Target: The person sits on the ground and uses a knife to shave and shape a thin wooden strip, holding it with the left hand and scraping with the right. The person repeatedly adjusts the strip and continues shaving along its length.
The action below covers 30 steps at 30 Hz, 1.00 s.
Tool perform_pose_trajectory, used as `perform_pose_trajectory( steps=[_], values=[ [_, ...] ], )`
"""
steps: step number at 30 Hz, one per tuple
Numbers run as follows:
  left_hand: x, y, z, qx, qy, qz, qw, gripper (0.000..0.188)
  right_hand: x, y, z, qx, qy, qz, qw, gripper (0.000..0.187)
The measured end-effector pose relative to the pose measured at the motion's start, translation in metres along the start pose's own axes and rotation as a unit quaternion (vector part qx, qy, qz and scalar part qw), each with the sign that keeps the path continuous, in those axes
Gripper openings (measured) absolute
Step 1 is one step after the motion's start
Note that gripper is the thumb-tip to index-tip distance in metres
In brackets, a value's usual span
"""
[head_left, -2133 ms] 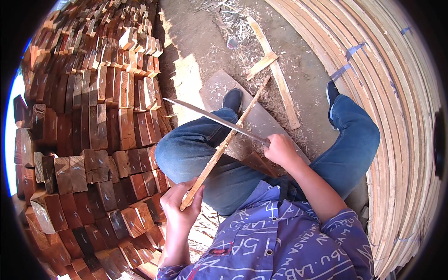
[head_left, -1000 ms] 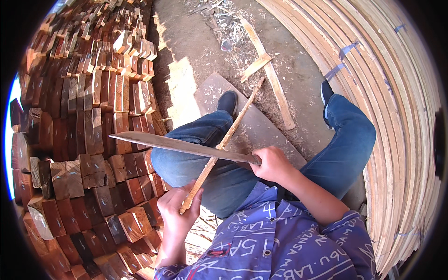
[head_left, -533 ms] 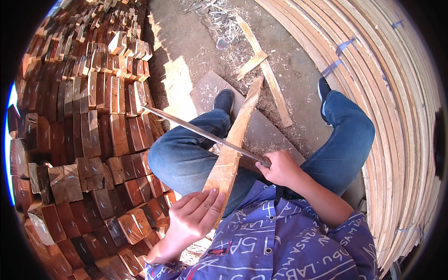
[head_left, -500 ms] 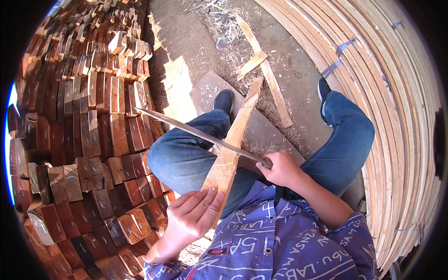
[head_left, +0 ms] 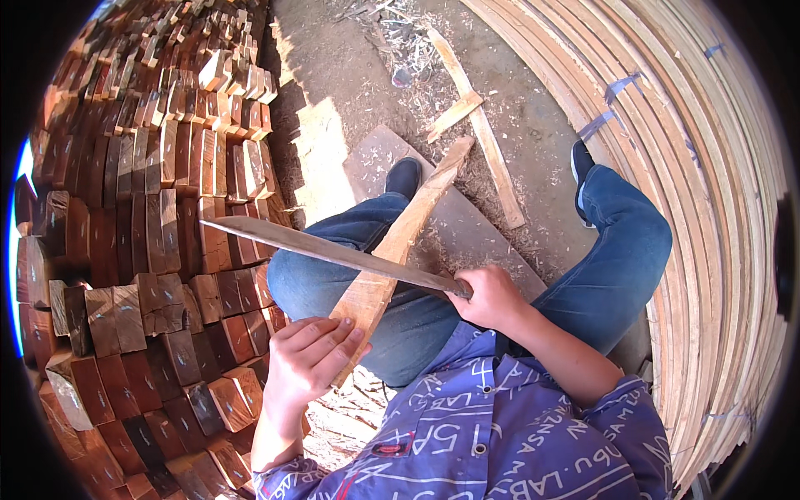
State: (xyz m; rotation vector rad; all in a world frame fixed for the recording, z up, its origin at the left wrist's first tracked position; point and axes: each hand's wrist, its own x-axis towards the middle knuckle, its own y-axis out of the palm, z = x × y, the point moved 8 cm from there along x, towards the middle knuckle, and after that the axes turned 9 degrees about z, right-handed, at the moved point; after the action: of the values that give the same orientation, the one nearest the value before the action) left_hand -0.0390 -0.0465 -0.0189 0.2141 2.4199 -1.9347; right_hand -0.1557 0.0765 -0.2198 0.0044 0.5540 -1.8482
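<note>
We note the left hand (head_left: 312, 354), fingers clamped on the near end of a flat, pale wooden slat (head_left: 397, 243) above the blue-denim left leg (head_left: 302, 287), the right hand (head_left: 487, 296) gripping a long grey metal knife (head_left: 325, 248) that, glancing off, might cut that leg.

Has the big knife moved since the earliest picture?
Yes: the big knife has swung left, its tip now showing farther across the timber stack.
</note>
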Motion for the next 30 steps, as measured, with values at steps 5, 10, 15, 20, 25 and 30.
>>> perform_pose_trajectory(
  steps=[5, 10, 15, 20, 25, 30],
  values=[
    [0.0, -0.003, 0.0, 0.005, 0.003, -0.018, 1.0, 0.021, 0.025, 0.013, -0.026, -0.014, 0.052, -0.023, 0.998, 0.018],
    [-0.009, 0.008, -0.004, -0.008, 0.018, 0.004, 1.0, 0.021, 0.022, 0.031, -0.071, -0.022, 0.153, 0.038, 0.987, 0.021],
    [0.002, 0.005, -0.008, -0.009, 0.022, -0.012, 1.0, 0.02, 0.013, 0.011, -0.018, -0.02, 0.125, 0.06, 0.99, 0.023],
    [0.022, -0.004, -0.02, 0.022, 0.039, -0.009, 0.999, 0.019, 0.017, 0.005, -0.028, 0.004, 0.084, -0.009, 0.996, 0.022],
    [0.025, -0.003, -0.026, 0.015, 0.063, 0.013, 0.998, 0.019, 0.021, 0.01, -0.08, -0.041, 0.191, 0.016, 0.981, 0.021],
    [0.029, -0.008, -0.017, 0.011, 0.051, -0.001, 0.999, 0.023, 0.016, 0.003, -0.041, -0.026, 0.158, 0.011, 0.987, 0.021]
  ],
)
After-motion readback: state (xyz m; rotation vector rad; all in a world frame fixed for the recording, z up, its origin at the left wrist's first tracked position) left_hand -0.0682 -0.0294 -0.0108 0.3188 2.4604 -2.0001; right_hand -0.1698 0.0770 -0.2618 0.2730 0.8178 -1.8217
